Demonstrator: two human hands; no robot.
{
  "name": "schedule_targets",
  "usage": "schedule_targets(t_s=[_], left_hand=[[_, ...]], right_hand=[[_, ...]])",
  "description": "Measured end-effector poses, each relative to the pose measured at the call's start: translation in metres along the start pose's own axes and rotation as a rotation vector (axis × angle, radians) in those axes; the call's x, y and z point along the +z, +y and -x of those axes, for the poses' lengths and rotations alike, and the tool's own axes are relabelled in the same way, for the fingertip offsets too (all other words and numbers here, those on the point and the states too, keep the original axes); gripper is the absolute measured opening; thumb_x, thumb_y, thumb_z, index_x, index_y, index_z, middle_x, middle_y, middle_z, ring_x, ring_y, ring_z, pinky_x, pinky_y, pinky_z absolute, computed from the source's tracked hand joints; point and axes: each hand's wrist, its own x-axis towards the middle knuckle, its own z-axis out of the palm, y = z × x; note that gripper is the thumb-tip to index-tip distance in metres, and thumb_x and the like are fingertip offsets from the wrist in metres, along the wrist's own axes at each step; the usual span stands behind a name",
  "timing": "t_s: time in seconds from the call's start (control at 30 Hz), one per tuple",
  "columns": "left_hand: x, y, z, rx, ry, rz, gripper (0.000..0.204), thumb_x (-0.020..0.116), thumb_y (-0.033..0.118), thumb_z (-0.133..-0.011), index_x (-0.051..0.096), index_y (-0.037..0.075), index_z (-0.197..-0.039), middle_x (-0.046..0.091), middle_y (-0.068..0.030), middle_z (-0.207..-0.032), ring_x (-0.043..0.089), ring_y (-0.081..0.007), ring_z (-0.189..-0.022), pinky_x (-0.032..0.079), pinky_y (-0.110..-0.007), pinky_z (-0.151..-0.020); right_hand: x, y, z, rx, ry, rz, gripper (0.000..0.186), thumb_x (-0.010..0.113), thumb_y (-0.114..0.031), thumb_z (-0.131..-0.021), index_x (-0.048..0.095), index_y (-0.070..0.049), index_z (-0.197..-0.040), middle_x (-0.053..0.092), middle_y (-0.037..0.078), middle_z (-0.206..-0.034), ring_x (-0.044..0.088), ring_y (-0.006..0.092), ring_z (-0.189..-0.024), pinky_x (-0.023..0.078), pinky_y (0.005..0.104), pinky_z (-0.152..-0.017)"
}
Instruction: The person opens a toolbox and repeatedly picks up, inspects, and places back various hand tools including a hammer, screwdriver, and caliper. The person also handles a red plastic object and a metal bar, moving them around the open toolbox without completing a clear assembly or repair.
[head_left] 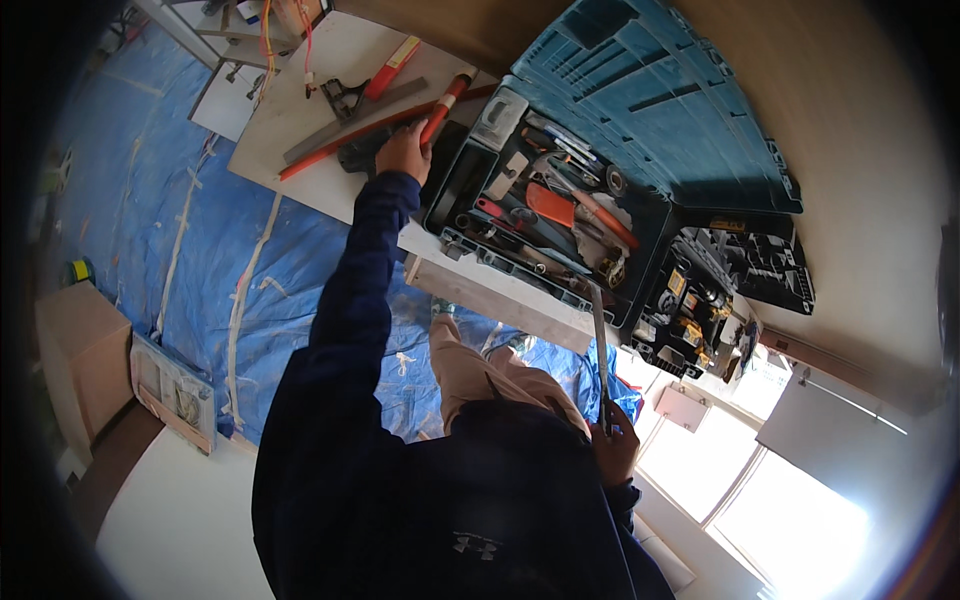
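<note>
My left hand (402,155) reaches out over the worktop, its fingers wrapped round an orange handle-like tube (447,106) with a pale band. A dark object beneath that hand is partly hidden, so I cannot tell its kind. Down at my right side, my right hand (613,447) grips a long, narrow grey metal bar (601,345), which points up toward the tool case. The open teal tool case (650,115) stands right of my left hand. Several loose hand tools fill it, among them an orange-handled tool (607,218) and a flat orange piece (551,204).
On the worktop (330,45) lie a combination square (343,98), a red-orange box-like piece (393,67) and a long orange strip (330,153). A second open case (690,310) holds bits and yellow-black parts. Blue tarp (210,260) covers the floor; a cardboard box (82,350) stands left.
</note>
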Motion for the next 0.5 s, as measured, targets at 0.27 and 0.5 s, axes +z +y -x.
schedule_targets(t_s=[0.27, 0.5], left_hand=[[0.023, 0.016, 0.024, 0.114, -0.088, 0.02, 0.035, 0.065, 0.009, -0.085, 0.066, 0.011, -0.12, 0.067, -0.0147, -0.109, 0.064, -0.0327, -0.107, 0.053, -0.042, -0.092], [0.037, 0.016, 0.006, 0.018, -0.412, -0.286, 0.023, 0.05, 0.005, -0.093, 0.067, 0.005, -0.109, 0.067, -0.0197, -0.113, 0.064, -0.0336, -0.111, 0.051, -0.042, -0.097]], right_hand=[[-0.003, -0.003, 0.007, -0.017, 0.066, 0.028, 0.051, 0.072, -0.007, -0.083, 0.061, -0.004, -0.133, 0.069, 0.009, -0.11, 0.066, 0.0155, -0.088, 0.054, 0.0297, -0.076], [-0.009, 0.006, 0.01, -0.028, 0.061, 0.08, 0.051, 0.075, -0.012, -0.083, 0.061, -0.004, -0.132, 0.069, 0.011, -0.11, 0.067, 0.0166, -0.09, 0.054, 0.0314, -0.077]])
